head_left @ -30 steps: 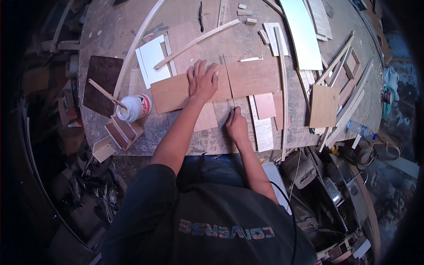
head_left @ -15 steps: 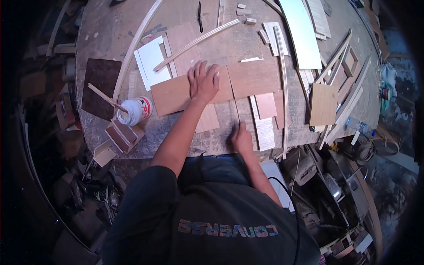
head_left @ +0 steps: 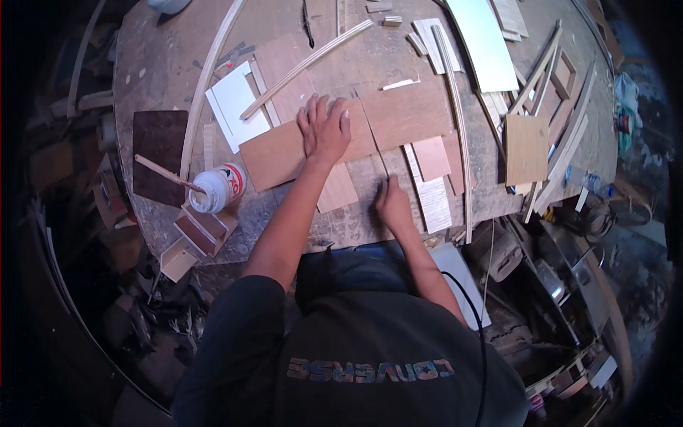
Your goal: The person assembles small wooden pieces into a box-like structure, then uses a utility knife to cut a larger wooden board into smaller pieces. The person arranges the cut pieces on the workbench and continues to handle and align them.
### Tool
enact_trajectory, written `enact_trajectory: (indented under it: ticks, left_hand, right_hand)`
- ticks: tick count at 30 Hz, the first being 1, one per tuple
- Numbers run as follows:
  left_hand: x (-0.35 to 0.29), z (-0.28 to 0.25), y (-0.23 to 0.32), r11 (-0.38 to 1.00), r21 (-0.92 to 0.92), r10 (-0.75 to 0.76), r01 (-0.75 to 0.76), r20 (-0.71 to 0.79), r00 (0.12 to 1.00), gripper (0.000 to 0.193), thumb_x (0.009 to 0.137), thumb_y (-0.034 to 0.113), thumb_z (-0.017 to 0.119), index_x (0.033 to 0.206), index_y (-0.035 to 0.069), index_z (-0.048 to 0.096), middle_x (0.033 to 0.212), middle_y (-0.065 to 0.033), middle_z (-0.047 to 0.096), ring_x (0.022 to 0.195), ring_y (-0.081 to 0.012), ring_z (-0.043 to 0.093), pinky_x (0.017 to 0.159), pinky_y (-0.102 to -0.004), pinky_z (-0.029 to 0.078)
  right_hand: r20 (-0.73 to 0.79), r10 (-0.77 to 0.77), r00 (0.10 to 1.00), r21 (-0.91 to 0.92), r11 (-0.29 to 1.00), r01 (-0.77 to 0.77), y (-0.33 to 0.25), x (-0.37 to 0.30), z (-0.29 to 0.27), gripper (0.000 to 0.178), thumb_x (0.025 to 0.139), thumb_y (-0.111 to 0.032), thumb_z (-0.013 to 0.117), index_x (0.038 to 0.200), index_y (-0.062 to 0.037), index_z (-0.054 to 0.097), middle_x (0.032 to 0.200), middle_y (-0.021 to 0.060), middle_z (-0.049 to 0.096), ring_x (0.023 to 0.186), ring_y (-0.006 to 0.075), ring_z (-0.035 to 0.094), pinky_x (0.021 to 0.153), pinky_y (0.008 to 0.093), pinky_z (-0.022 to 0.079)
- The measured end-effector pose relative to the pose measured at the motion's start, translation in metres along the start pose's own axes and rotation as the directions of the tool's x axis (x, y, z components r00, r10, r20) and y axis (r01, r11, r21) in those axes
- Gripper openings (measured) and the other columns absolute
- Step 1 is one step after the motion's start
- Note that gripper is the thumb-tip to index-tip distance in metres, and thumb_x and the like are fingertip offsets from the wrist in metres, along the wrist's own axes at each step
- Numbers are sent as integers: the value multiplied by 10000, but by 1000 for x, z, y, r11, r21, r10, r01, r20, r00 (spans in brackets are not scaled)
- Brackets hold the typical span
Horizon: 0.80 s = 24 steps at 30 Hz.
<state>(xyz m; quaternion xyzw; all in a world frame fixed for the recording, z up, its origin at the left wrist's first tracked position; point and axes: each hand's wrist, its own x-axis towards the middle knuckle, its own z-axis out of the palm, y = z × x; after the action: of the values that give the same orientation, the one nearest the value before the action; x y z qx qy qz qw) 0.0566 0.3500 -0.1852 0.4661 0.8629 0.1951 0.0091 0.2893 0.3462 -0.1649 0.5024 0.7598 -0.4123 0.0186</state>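
A brown plywood board (head_left: 274, 158) lies across the worktable, and my left hand (head_left: 326, 132) rests flat on it with the fingers stretched away from me. To its right, my right hand (head_left: 395, 205) is closed around the near end of a thin, dark blade (head_left: 381, 161) that looks like a saw blade. It crosses the board along a narrow slit, between the part under my left hand and the right part (head_left: 409, 114). The blade's far tip shows just past the board's far edge. Smaller thin plywood pieces (head_left: 337, 192) lie partly beneath the board.
An open white bottle (head_left: 226, 183) with a stick (head_left: 165, 173) across its mouth stands at the left, beside small wooden boxes (head_left: 205, 231). Long wooden strips (head_left: 455, 114), a white panel (head_left: 484, 46) and a small board (head_left: 526, 151) lie to the right. Worktable edge (head_left: 334, 245) is near me.
My right hand has moved a little away from me with the blade, whose tip now shows beyond the far edge. My left hand stays on the board. The whole view has shifted slightly.
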Motion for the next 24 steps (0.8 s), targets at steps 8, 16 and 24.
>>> enact_trajectory:
  ticks: [8, 16, 24]
  left_hand:
    - [7, -1, 2, 1000, -5, -6, 6, 7, 1000, 387, 970, 317, 530, 1305, 138, 602, 1385, -153, 519, 1396, -337, 354, 1148, -544, 199]
    - [2, 1, -1, 1000, -3, 0, 0, 5, 1000, 376, 969, 336, 529, 1286, 149, 608, 1377, -151, 524, 1388, -335, 367, 1141, -550, 196]
    - [4, -2, -1, 1000, 15, 2, -3, 31, 1000, 384, 979, 316, 521, 1318, 149, 594, 1382, -147, 527, 1398, -328, 353, 1141, -536, 197]
  right_hand:
    - [19, 32, 999, -7, 999, -32, 17, -41, -10, 223, 1007, -173, 461, 1088, 34, 485, 728, 360, 615, 709, 548, 614, 643, 628, 477]
    - [62, -52, 997, 1, 999, 52, 23, -42, -23, 184, 993, -167, 472, 1073, -2, 476, 712, 353, 606, 697, 554, 602, 631, 642, 460]
    - [-18, -59, 998, 34, 998, 60, -6, 24, 5, 201, 972, -132, 501, 1111, 13, 481, 718, 356, 608, 710, 551, 613, 637, 638, 470]
